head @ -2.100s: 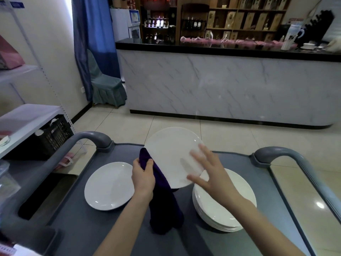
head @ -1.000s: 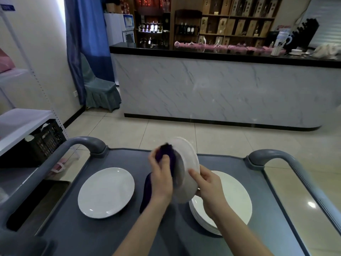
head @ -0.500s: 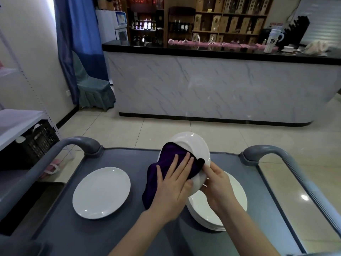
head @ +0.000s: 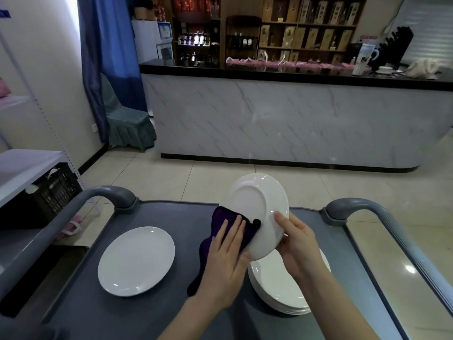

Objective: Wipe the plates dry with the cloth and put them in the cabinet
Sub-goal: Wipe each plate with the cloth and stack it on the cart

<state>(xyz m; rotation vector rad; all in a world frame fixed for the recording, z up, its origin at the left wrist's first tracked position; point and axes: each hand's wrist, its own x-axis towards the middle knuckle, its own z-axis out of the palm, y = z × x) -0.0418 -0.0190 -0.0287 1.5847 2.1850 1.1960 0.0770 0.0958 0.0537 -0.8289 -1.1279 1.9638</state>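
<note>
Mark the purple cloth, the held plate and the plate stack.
purple cloth (head: 205,251): head view, hanging left edge.
held plate (head: 255,202): head view, centre of the underside.
plate stack (head: 272,288): head view, top plate's bare face.

One purple cloth (head: 207,249), one held plate (head: 257,204), one lone plate (head: 136,261) at nine o'clock, one stack (head: 269,288) at five, uncountable.

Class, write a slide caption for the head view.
Left hand presses purple cloth to the underside of a raised plate; right hand grips its rim above the stack.
</note>
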